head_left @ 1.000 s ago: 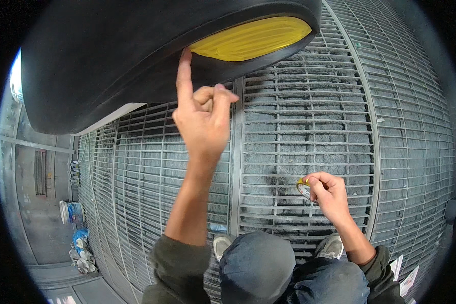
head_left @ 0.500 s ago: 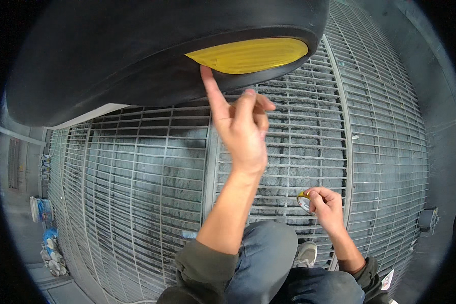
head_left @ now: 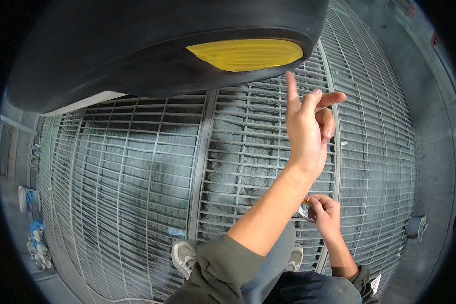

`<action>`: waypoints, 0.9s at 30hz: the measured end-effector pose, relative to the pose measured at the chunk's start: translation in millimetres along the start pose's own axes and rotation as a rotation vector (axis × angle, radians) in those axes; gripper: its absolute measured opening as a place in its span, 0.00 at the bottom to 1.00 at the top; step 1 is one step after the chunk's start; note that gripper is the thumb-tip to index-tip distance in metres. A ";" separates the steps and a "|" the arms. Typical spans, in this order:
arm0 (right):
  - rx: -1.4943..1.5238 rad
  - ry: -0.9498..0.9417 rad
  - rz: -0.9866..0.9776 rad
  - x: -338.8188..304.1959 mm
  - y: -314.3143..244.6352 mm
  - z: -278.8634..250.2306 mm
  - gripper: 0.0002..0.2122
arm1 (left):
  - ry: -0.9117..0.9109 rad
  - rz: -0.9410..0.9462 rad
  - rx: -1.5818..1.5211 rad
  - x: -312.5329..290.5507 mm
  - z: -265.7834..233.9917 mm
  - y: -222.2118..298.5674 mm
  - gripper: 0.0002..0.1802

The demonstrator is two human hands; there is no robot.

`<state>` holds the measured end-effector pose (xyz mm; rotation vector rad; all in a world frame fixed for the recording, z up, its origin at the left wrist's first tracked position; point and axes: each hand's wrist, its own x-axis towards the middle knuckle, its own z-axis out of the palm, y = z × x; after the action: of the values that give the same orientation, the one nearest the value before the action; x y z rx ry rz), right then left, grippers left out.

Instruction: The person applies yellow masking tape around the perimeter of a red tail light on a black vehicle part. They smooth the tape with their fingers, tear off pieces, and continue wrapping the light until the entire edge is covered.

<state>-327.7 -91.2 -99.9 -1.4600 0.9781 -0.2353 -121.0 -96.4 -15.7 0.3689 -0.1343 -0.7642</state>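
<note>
Across the top hangs a black car bumper (head_left: 152,66) with yellow masking tape (head_left: 248,54) covering its pointed oval recess. My left hand (head_left: 309,124) is raised near the bumper's right end, palm partly turned up. Its index finger points upward, the tip just by the lower edge beneath the tape; whether it touches I cannot tell. The other fingers are loosely spread and hold nothing. Lower down, my right hand (head_left: 327,215) pinches a small roll of yellow tape (head_left: 304,212) between thumb and fingers; my left forearm partly overlaps the roll.
Metal floor grating (head_left: 137,167) with grey matting beneath spans the ground. At the left wall stand a bucket (head_left: 29,199) and a crumpled blue and white bundle (head_left: 38,245). A grey cylindrical object (head_left: 416,227) is by the right wall. My shoe (head_left: 184,257) rests on the grating.
My left hand has moved right, its index finger going from the tape's lower left edge to the bumper's right end. My right hand keeps the tape roll, almost in place. The view has shifted slightly.
</note>
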 end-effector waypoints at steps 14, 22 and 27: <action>0.193 -0.023 0.021 11.3 29.0 9.6 0.11 | -0.021 -0.217 0.287 12.8 -30.5 67.2 0.28; 0.300 -0.032 0.048 22.7 43.7 10.9 0.10 | -0.093 -0.276 0.067 23.4 -13.5 76.7 0.20; 0.339 -0.040 0.082 25.8 50.0 6.8 0.10 | -0.142 -0.307 -0.033 33.5 -5.7 33.4 0.21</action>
<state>-328.0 -95.5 -156.5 -1.1095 0.9132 -0.2958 -73.9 -96.1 -9.0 0.3074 -0.2008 -1.0957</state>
